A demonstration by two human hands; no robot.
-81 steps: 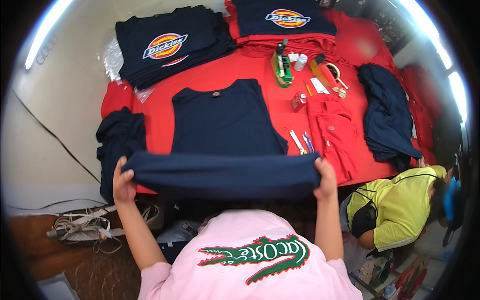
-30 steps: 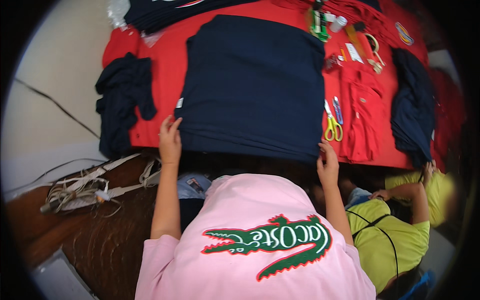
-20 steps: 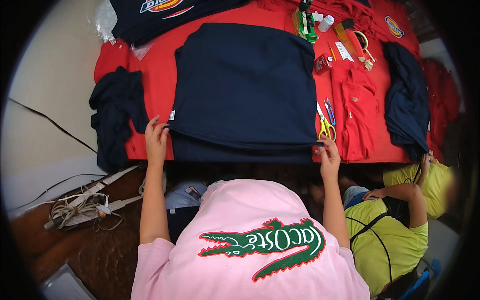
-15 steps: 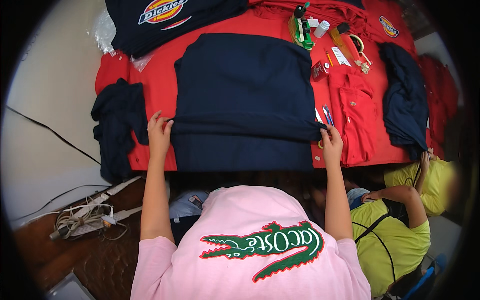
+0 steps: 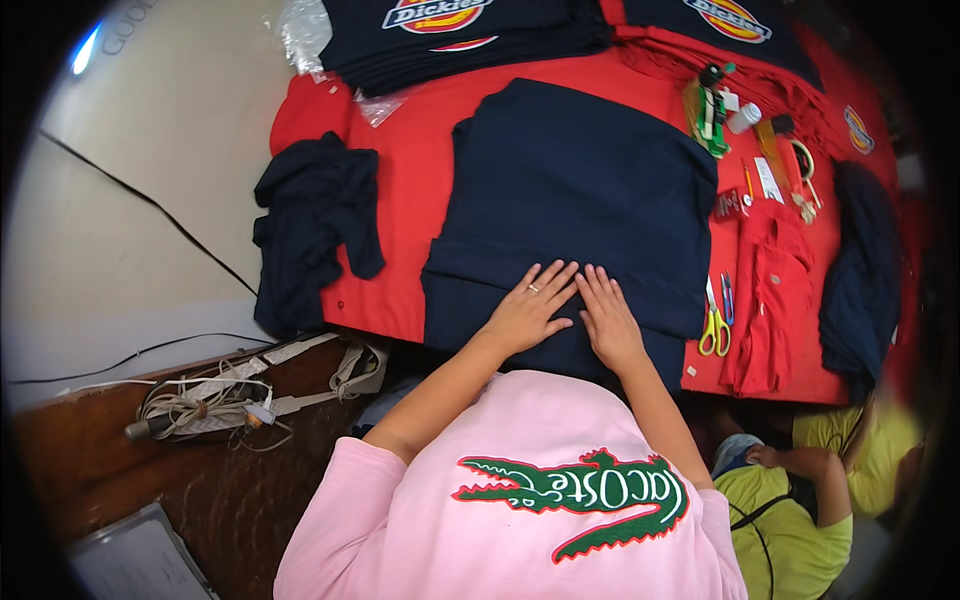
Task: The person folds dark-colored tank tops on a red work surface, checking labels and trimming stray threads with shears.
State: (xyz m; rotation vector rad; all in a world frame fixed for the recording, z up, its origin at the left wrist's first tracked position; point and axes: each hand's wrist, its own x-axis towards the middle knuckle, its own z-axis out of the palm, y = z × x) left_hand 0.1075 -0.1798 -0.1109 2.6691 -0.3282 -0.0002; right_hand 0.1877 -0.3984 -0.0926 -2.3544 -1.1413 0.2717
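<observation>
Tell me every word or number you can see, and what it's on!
I won't copy the words, but here's where they are.
Pink shirt: white letters, upside down.
Left dark clothes pile: white letters.
Right dark clothes: white letters.
Wall: grey letters.
Red cloth: too small to read.
White card, red box: also too small.

Yellow-handled scissors [image 5: 714, 332] are lying right beside some blue snips [image 5: 728, 298], with a folded red garment [image 5: 772, 300] just to the right. Farther back, a white bottle [image 5: 744, 118] sits near a green gadget [image 5: 709, 125]. Lower left's a messy cable tangle [image 5: 190, 404], and someone in yellow [image 5: 790, 535] is lower right.
</observation>
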